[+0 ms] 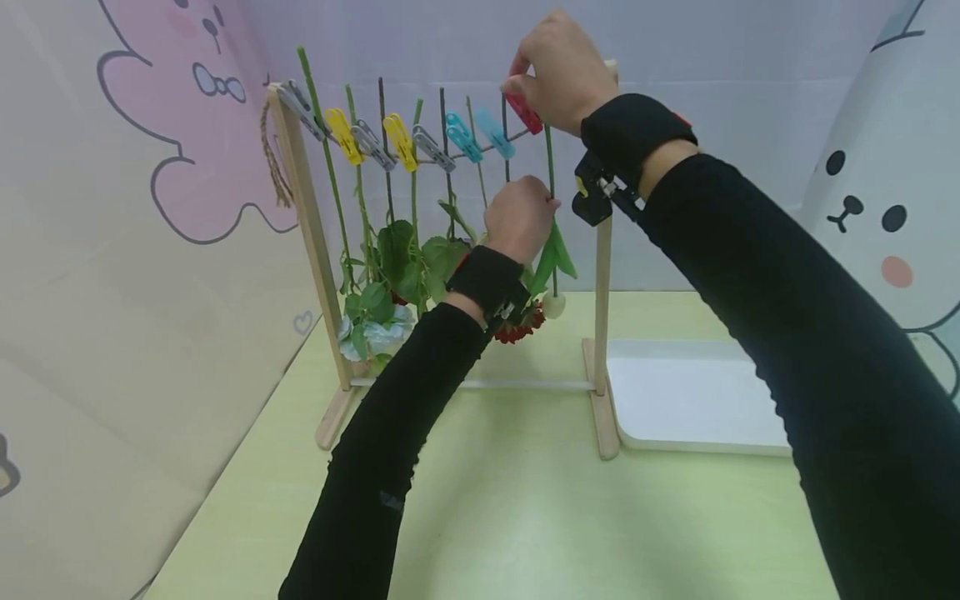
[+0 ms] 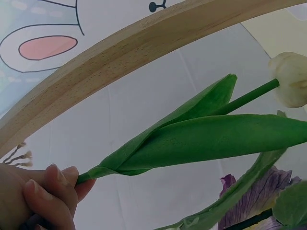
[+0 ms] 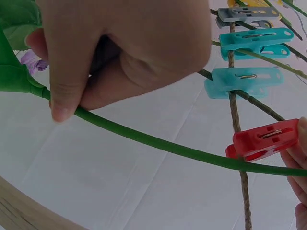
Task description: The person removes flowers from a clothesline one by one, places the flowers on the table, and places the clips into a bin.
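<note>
Reading the clock on the head view with 12 o'clock up, the right hand (image 1: 562,73) is raised near 12 and pinches the red peg (image 3: 266,140) by its tail end, the mouth pointing between 4 and 5 at the rope (image 3: 235,112); whether that mouth has bitten on anything but rope I cannot tell. Lower, toward 7 from it, the left hand (image 1: 519,221) pinches the tulip (image 1: 556,243) narrowly, thumb and fingers closed on the stem (image 3: 158,143) just above the leaves (image 2: 206,139). The tulip hangs beside the rope's right end, head down, its long axis almost 12 to 6: bloom (image 1: 554,306) at 6, cut end toward 12, stem crossing the rope beside the peg. It looks artificial and should be light; the stem bows a little, so probably springy, and smooth enough to roll. The bare stem is the best hold, as leaves may fold and the bloom could get knocked. The peg should be light and sprung, best squeezed at its tail. Just beside it, at 8, sits a blue peg (image 1: 493,135); the right post (image 1: 603,292) stands at 4 from the tulip's leaves, the tray (image 1: 697,400) beyond it.
</note>
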A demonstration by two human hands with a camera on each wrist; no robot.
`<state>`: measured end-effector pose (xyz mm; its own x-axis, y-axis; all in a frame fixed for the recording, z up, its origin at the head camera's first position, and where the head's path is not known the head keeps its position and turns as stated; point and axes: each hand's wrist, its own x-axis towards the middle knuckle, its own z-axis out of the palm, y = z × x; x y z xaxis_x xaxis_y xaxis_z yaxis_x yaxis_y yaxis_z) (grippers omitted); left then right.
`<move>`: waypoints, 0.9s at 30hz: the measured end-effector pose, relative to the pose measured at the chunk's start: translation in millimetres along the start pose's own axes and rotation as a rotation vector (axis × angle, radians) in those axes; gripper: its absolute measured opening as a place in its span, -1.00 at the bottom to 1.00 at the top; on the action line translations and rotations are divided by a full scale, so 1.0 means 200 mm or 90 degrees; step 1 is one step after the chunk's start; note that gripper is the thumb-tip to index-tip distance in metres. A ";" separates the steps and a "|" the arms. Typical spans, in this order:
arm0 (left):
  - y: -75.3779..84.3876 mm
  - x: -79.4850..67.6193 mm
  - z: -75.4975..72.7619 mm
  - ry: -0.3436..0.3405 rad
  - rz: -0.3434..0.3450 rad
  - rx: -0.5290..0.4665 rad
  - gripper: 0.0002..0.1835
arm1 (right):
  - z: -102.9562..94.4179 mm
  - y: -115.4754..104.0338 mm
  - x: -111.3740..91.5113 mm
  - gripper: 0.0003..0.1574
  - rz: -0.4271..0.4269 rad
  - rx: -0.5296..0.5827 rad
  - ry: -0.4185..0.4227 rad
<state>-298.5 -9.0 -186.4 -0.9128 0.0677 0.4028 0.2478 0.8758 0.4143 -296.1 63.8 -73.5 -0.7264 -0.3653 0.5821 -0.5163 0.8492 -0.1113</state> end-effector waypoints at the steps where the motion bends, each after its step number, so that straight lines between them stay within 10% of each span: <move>1: 0.00 0.00 0.00 0.000 0.004 -0.001 -0.70 | 0.00 0.00 0.00 -0.56 0.002 0.002 0.001; 27: 0.03 -0.11 0.02 -0.049 0.060 0.050 -0.68 | -0.14 0.01 0.03 -0.48 0.088 0.041 0.055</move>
<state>-278.4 -2.8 -196.7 -0.9100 0.1848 0.3711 0.3096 0.8983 0.3118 -289.4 74.5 -48.5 -0.7525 -0.2099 0.6242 -0.4437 0.8620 -0.2450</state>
